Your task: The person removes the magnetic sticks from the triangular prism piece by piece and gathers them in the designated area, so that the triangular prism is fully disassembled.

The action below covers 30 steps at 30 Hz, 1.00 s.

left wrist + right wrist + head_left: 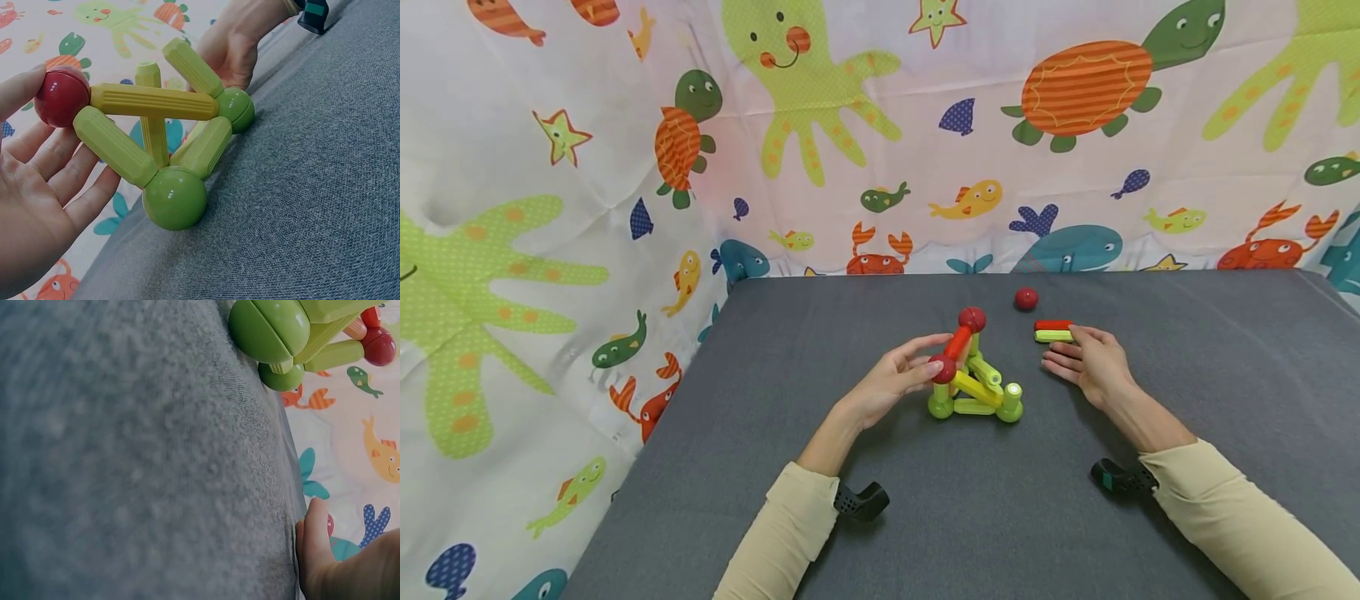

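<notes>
My left hand (883,385) holds a red ball (942,369) between thumb and fingers. That ball is a top corner of a frame of rods and balls. A red rod (957,343) links it to a second red ball (972,318), and a yellow rod (977,388) slopes down to a green ball (1010,410). A short green rod (192,65) sticks up from that green ball. Another green ball (175,199) is at the base below my left hand. My right hand (1101,367), fingers extended, is at the right end of a loose red rod (1052,325) and a green rod (1052,337); contact is unclear.
A loose red ball (1026,299) lies near the back edge of the grey table (985,517). A cloth printed with sea animals (850,217) hangs behind and at the left. Black cameras (861,502) are worn on both wrists.
</notes>
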Each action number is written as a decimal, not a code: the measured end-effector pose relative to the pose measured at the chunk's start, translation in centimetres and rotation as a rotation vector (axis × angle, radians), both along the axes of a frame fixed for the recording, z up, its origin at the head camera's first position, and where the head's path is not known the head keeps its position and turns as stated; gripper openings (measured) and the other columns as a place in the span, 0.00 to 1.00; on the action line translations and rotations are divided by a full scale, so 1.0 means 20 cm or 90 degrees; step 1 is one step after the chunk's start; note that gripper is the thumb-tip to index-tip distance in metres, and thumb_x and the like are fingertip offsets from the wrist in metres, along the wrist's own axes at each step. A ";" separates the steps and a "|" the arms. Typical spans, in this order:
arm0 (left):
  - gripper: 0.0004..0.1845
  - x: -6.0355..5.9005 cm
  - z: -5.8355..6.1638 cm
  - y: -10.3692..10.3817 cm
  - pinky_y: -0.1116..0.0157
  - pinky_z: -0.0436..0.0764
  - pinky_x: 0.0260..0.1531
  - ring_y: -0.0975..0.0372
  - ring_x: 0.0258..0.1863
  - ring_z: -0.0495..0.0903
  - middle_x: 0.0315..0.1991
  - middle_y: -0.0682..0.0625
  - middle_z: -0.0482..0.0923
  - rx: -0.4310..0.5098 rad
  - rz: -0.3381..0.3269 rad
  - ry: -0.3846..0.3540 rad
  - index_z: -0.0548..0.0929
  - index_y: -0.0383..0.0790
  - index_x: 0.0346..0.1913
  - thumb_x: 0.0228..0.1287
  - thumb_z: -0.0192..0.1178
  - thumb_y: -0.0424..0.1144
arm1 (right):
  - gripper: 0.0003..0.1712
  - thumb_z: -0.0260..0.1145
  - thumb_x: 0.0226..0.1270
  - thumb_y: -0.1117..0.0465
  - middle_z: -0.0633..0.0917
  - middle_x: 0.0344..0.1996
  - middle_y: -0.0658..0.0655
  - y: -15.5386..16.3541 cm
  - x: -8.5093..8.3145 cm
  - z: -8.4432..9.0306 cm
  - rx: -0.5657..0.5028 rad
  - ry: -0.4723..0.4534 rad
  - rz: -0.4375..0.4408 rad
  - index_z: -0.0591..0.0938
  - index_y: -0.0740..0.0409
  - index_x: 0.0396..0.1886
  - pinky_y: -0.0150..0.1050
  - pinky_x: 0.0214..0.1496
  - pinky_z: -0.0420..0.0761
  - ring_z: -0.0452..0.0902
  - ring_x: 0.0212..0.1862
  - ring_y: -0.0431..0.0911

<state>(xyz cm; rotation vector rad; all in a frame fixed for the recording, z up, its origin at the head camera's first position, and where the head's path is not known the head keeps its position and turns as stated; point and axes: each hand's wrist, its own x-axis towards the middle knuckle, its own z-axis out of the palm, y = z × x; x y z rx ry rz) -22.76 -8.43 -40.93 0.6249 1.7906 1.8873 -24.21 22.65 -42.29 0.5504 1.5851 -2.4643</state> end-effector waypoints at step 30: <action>0.25 0.00 0.00 0.01 0.57 0.72 0.56 0.56 0.54 0.74 0.64 0.40 0.68 0.000 0.004 -0.004 0.65 0.40 0.70 0.72 0.52 0.34 | 0.24 0.45 0.77 0.47 0.82 0.43 0.60 0.02 0.09 -0.04 -0.184 0.045 0.353 0.81 0.57 0.49 0.46 0.54 0.76 0.80 0.49 0.51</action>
